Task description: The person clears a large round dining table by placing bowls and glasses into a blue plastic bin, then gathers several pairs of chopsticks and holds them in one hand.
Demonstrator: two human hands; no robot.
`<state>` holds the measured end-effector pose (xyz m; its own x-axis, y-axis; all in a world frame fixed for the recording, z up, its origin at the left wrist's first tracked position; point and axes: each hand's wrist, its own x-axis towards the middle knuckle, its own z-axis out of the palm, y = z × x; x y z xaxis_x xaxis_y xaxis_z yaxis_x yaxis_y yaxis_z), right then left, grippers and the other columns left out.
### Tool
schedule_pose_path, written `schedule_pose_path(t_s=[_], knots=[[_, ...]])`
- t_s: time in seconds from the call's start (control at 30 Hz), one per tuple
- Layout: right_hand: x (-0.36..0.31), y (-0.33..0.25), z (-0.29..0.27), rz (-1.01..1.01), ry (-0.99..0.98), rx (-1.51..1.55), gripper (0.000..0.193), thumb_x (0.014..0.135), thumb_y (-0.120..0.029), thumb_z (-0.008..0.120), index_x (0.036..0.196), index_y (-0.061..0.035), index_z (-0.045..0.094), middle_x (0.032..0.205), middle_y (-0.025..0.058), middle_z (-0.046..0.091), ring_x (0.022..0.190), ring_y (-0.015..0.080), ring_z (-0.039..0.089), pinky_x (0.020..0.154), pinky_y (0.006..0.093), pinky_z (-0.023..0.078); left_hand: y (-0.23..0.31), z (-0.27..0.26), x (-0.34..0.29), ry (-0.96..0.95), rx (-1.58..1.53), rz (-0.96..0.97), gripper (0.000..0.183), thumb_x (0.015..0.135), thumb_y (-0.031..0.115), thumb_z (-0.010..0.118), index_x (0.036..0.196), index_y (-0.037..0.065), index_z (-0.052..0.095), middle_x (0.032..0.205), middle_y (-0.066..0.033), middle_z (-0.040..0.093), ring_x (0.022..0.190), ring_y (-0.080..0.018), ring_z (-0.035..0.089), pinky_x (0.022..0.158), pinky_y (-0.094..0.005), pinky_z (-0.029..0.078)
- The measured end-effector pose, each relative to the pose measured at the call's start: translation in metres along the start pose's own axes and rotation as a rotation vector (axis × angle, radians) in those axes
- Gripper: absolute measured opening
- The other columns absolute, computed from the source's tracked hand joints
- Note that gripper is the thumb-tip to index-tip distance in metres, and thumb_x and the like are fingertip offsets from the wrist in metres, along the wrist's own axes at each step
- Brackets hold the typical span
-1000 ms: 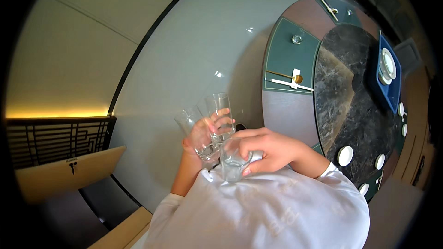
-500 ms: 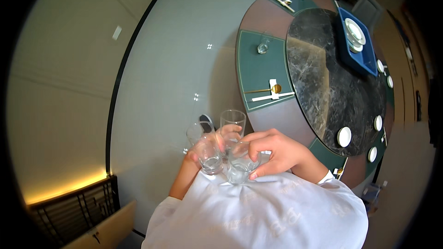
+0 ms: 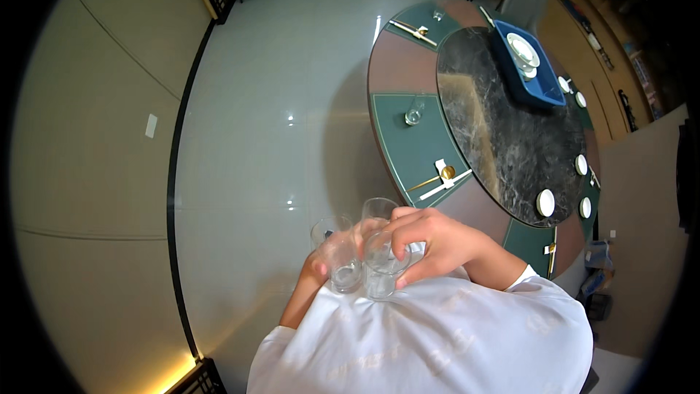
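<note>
Clear right tumbler [image 3: 380,283], near upright before the white shirt [image 3: 423,343], its upper part grasped by the fingers of the right hand [image 3: 437,244], base just beside the left tumbler [image 3: 345,276], which leans leftward in the grasp of the left hand [image 3: 319,263]; third tumbler [image 3: 379,209] beyond, its hold partly hidden.

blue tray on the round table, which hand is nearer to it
Right. The right hand sits below and left of the blue tray in the picture; the left hand is farther left, holding glasses.

The loose white shirt [image 3: 503,354] has short sleeves [image 3: 558,299] and faint beige printed lettering [image 3: 453,349].
</note>
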<state>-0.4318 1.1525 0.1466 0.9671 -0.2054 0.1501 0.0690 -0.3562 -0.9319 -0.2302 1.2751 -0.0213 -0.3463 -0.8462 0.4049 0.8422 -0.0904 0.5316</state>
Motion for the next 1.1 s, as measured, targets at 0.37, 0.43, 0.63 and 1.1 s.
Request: schedule_pose_path(t_s=[0.37,0.43,0.63,1.1], knots=[[0.069,-0.005,0.021,0.139,-0.024,-0.047,0.034,0.084,-0.025,0.086,0.087,-0.0036,0.061,0.122,0.0113,0.070,0.069,0.0220,0.071,0.055,0.0290,0.061,0.063,-0.052,-0.002,-0.096,-0.053,-0.106,0.069,0.064,0.055,0.089,0.106,0.002,0.073,0.155,-0.0291,0.031,0.146,-0.0447,0.033,0.117,-0.0568,0.029],[0.078,-0.005,0.013,0.115,-0.046,-0.043,0.032,0.085,-0.025,0.085,0.085,-0.0032,0.061,0.125,0.0123,0.069,0.069,0.0217,0.071,0.055,0.0290,0.062,0.069,-0.061,0.005,-0.107,-0.053,-0.124,0.069,0.063,0.055,0.089,0.106,0.002,0.073,0.155,-0.0291,0.031,0.146,-0.0448,0.033,0.117,-0.0566,0.029],[0.102,0.005,-0.014,0.032,-0.085,0.075,0.029,0.090,-0.026,0.082,0.083,-0.0032,0.065,0.127,0.0168,0.067,0.064,0.0206,0.070,0.053,0.0285,0.057,0.099,-0.086,0.017,-0.078,-0.018,-0.192,0.070,0.063,0.054,0.090,0.107,0.002,0.074,0.155,-0.0289,0.031,0.146,-0.0451,0.032,0.118,-0.0560,0.028],[0.176,0.076,-0.162,-0.151,-0.138,-0.012,0.032,0.089,-0.032,0.081,0.092,-0.0023,0.069,0.123,0.0136,0.064,0.071,0.0271,0.069,0.062,0.0362,0.057,0.218,-0.184,0.145,-0.078,0.292,-0.596,0.072,0.061,0.053,0.093,0.110,0.003,0.076,0.155,-0.0284,0.031,0.146,-0.0457,0.030,0.118,-0.0547,0.025]])
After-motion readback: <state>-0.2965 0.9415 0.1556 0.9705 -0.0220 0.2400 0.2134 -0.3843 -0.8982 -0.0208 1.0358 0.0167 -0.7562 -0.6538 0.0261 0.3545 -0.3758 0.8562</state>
